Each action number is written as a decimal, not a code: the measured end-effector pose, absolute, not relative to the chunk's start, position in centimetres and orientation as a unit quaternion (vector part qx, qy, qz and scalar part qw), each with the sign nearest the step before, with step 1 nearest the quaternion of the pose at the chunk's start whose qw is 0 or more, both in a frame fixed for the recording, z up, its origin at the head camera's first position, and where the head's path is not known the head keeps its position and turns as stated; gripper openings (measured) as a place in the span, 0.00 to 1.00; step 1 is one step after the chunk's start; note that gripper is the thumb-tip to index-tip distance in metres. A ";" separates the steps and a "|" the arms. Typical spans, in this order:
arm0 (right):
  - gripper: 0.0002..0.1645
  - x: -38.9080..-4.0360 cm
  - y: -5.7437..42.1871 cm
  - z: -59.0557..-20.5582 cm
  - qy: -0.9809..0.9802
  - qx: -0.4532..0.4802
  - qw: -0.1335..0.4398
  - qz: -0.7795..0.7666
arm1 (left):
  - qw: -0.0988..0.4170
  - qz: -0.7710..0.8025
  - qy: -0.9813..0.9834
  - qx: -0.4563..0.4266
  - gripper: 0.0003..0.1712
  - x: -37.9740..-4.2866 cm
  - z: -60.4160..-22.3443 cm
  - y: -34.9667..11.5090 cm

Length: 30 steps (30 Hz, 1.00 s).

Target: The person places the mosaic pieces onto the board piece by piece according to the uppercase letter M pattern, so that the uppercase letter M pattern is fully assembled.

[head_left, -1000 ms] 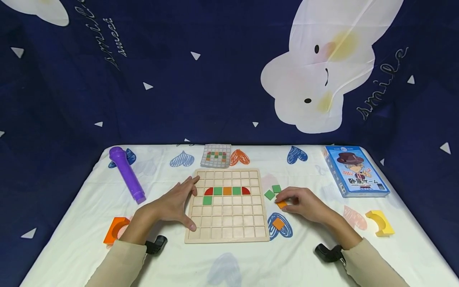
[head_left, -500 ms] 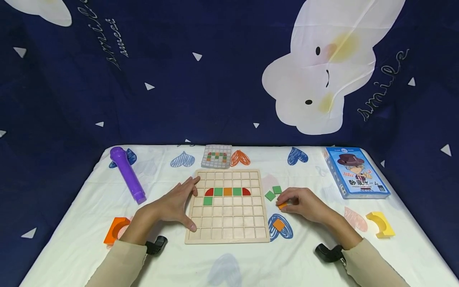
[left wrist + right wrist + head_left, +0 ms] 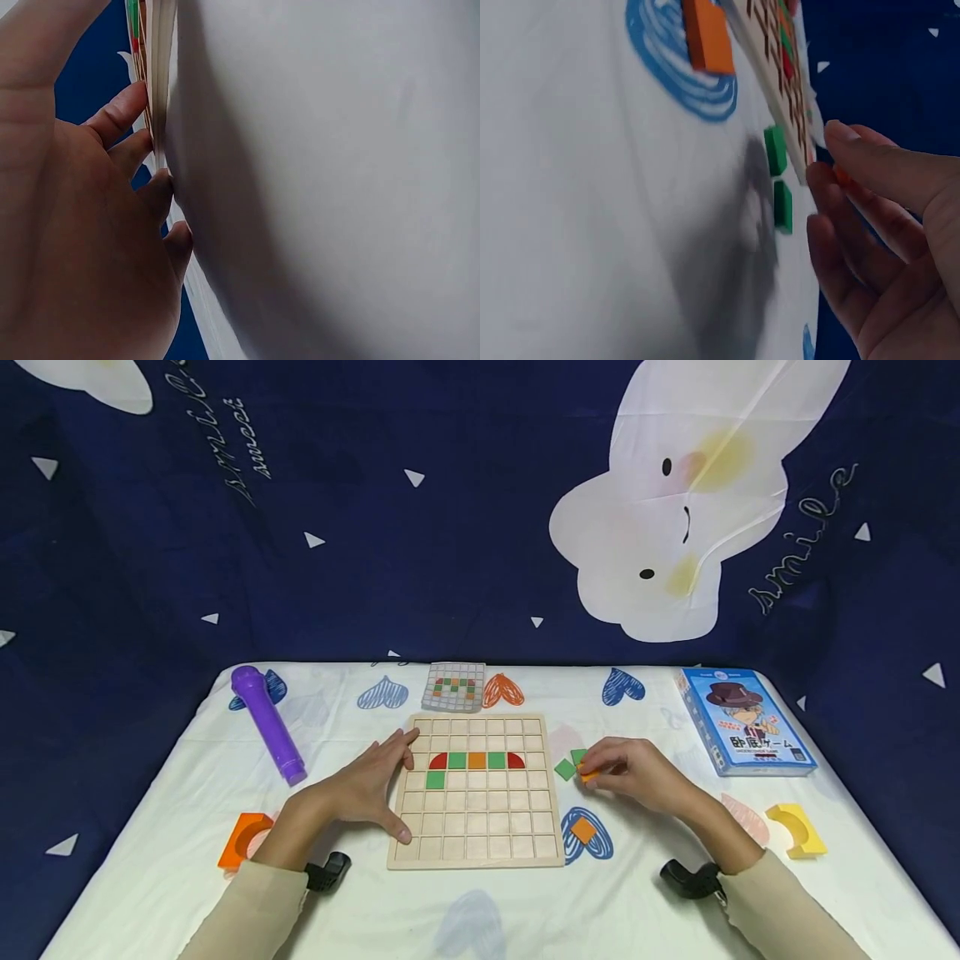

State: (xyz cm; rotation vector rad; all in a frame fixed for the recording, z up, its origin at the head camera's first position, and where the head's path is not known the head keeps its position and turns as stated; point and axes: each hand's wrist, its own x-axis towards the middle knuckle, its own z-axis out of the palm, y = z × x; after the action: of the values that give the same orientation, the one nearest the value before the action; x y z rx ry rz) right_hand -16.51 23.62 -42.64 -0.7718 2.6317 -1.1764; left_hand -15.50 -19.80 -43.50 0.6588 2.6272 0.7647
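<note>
Left hand (image 3: 365,785) at left edge of wooden grid board (image 3: 480,822), thumb and fingers spread, touching it; right of board, two green square tiles (image 3: 565,769); near them, orange square tile (image 3: 588,775) at fingertips of right hand (image 3: 633,772), pinched.

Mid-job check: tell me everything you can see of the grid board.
The grid board is pale, wood-like and roughly square, rimmed and divided into small cells. It lies flat on the white cloth. One row holds, left to right, a red rounded piece, green tile, orange tile, second green tile and second red rounded piece; a third green tile lies one cell nearer than the first red piece. The left hand touches its left edge.
</note>
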 end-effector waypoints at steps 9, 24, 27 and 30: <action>0.12 -16.0 20.2 -42.9 0.861 -0.276 0.087 -0.417 | 0.162 0.268 0.921 0.234 0.54 -15.6 -43.5 -19.7; 0.12 -15.3 12.4 -44.2 0.836 -0.316 0.102 -0.437 | 0.164 0.266 0.921 0.231 0.54 -15.5 -43.4 -19.6; 0.12 -15.3 11.1 -44.3 0.833 -0.330 0.103 -0.432 | 0.165 0.261 0.923 0.229 0.53 -15.5 -43.5 -19.7; 0.13 -15.4 9.8 -44.3 0.831 -0.341 0.108 -0.426 | 0.167 0.259 0.924 0.226 0.53 -15.5 -43.5 -19.8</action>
State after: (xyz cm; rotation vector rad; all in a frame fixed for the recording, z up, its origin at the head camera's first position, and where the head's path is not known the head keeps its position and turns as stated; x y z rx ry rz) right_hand -15.41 9.78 -44.29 -1.0039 2.4452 -1.2536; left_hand -15.50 -19.81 -43.50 0.6421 2.6302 0.7377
